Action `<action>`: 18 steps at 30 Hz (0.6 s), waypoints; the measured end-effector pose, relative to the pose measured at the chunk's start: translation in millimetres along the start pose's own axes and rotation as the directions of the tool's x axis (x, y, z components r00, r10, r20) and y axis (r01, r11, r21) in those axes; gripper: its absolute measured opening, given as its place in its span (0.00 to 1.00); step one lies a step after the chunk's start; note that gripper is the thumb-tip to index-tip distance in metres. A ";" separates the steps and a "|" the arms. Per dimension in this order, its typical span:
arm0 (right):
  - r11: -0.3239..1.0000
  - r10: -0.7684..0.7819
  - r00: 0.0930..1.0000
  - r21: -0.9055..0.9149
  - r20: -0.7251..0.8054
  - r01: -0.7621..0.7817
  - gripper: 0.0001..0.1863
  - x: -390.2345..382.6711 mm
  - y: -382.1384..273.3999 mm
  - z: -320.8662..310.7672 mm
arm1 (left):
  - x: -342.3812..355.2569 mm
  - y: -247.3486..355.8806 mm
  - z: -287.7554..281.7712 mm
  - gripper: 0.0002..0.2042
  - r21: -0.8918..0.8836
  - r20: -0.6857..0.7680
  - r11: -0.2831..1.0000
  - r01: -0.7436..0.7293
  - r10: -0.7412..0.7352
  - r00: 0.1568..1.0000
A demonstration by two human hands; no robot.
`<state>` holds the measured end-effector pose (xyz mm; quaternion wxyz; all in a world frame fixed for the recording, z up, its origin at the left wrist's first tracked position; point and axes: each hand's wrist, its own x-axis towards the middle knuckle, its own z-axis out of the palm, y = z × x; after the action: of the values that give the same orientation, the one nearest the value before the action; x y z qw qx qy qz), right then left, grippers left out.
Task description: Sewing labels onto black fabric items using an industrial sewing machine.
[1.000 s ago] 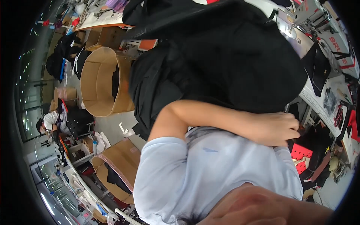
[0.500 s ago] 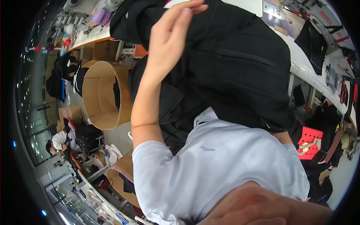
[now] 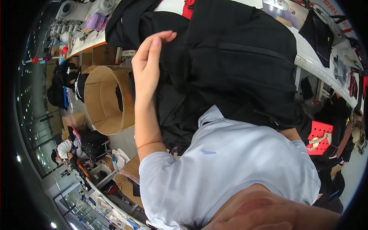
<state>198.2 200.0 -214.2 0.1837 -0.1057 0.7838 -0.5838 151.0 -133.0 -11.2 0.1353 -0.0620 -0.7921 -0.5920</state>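
A black garment point(image 3: 245, 73) with a long slit-like pocket seam lies over the white table and hangs down against my front. My left hand point(image 3: 149, 63) hovers over its left part, empty, with fingers loosely stretched and the thumb apart from them. Whether the fingertips brush the cloth I cannot tell. My right forearm point(image 3: 291, 134) shows only briefly beside my shirt; the garment hides the right hand. A bit of red cloth point(image 3: 188, 9) peeks out at the garment's far edge.
On the left stands an open cardboard box point(image 3: 109, 99). A purple container point(image 3: 96, 22) sits at the far left of the table. To the right are a black flat piece point(image 3: 318, 40), a ruler strip point(image 3: 322, 74) along the table edge and a red perforated piece point(image 3: 321, 136).
My left hand has moved left and nearer, away from the garment's far edge. More of the red cloth shows there, and a straight fold of the garment now stands out.
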 end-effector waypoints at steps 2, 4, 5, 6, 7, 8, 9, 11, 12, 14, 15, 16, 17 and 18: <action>1.000 0.008 1.000 -0.007 0.006 -0.008 0.07 -7.6 5.4 -1.5 | -13.1 -19.6 -19.6 0.15 0.017 -0.023 0.997 0.081 -0.081 0.996; 1.000 0.017 1.000 -0.008 0.010 -0.016 0.07 -13.3 11.9 -0.3 | -28.8 -38.5 -29.0 0.15 0.037 -0.044 0.986 0.162 -0.161 0.986; 1.000 0.021 1.000 -0.006 0.015 -0.021 0.07 -16.3 15.2 1.4 | -38.8 -44.6 -31.9 0.14 -0.007 -0.092 0.968 0.251 -0.251 0.964; 1.000 0.026 0.999 -0.004 0.018 -0.026 0.07 -19.3 18.8 4.8 | -44.9 -45.8 -34.5 0.14 -0.053 -0.134 0.940 0.336 -0.341 0.931; 1.000 0.031 0.999 -0.001 0.023 -0.031 0.07 -22.4 22.2 8.7 | -49.7 -44.4 -30.4 0.12 -0.051 -0.146 0.953 0.298 -0.303 0.942; 0.999 0.036 0.999 0.002 0.029 -0.036 0.07 -25.5 25.7 13.0 | -49.8 -39.4 -22.4 0.12 -0.033 -0.151 0.966 0.258 -0.260 0.954; 0.999 0.041 0.998 0.009 0.039 -0.041 0.07 -29.2 29.4 18.9 | -48.4 -28.6 -12.6 0.12 -0.011 -0.156 0.976 0.219 -0.218 0.963; 0.999 0.049 0.997 0.021 0.065 -0.051 0.07 -35.7 34.9 31.9 | -39.0 -6.5 8.2 0.13 0.097 -0.018 0.988 0.118 -0.117 0.993; 0.998 0.050 0.995 0.025 0.083 -0.053 0.07 -38.6 37.2 37.7 | -34.1 5.8 23.5 0.13 0.100 0.040 0.991 0.095 -0.099 0.994; 0.998 0.053 0.992 0.031 0.112 -0.057 0.08 -45.2 40.5 48.7 | -25.7 11.8 28.4 0.15 0.101 0.217 0.973 0.208 -0.225 0.950; 0.998 0.054 0.991 0.037 0.122 -0.059 0.08 -48.9 42.9 53.3 | -19.8 10.7 26.9 0.16 0.120 0.333 0.933 0.339 -0.360 0.872; 0.997 0.059 0.991 0.039 0.122 -0.064 0.08 -52.0 46.0 56.6 | -14.6 9.4 34.7 0.15 -0.028 0.344 0.932 0.363 -0.332 0.878; 0.997 0.064 0.991 0.041 0.121 -0.069 0.08 -55.0 49.2 59.7 | -9.9 15.3 37.0 0.15 -0.020 0.354 0.932 0.362 -0.332 0.874; 0.996 0.069 0.990 0.043 0.119 -0.075 0.08 -58.0 52.4 62.6 | -4.2 23.9 39.8 0.14 -0.051 0.361 0.918 0.394 -0.351 0.864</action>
<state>279.3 182.7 -270.3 0.2530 -0.1072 0.7608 -0.5880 155.6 -87.9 -0.9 -0.1265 -0.0187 -0.7623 -0.6344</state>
